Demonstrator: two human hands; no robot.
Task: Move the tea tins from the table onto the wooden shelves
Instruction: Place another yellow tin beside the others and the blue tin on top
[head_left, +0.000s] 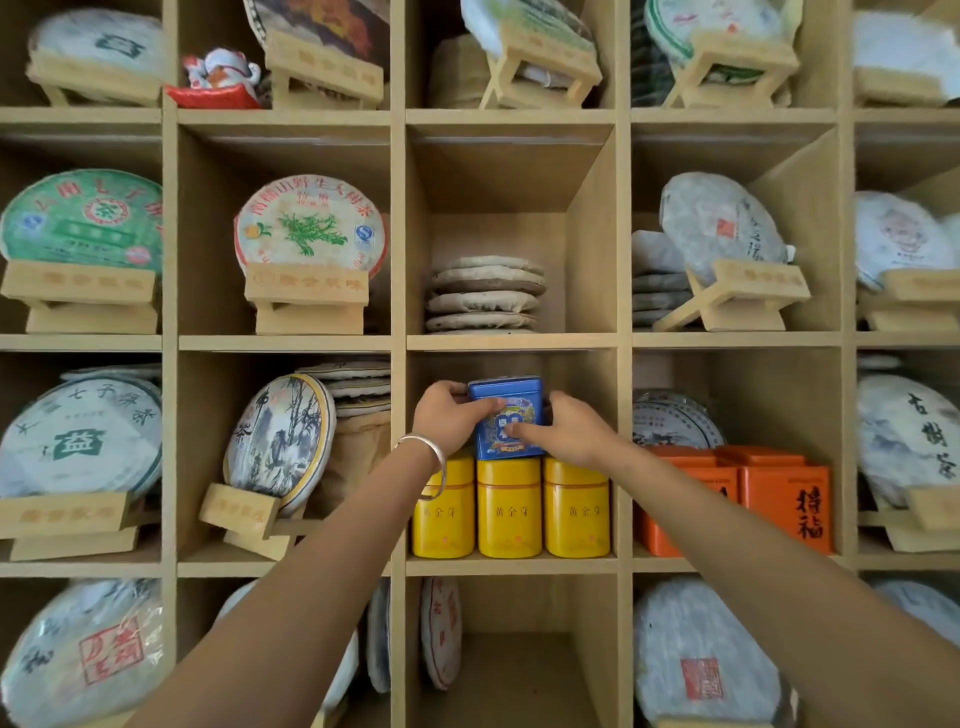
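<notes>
Now, your grip: left hand (451, 420) and right hand (569, 430) both curl around the blue tin (507, 418), pinching its sides.
Blue tin: between your palms, resting on the yellow tins (509, 512) below.
Done: three yellow tins shelved under your grip; orange tins (769, 493) right of it.
Left: release the blue tin; tabletop is out of view, so remaining tins unknown.
</notes>
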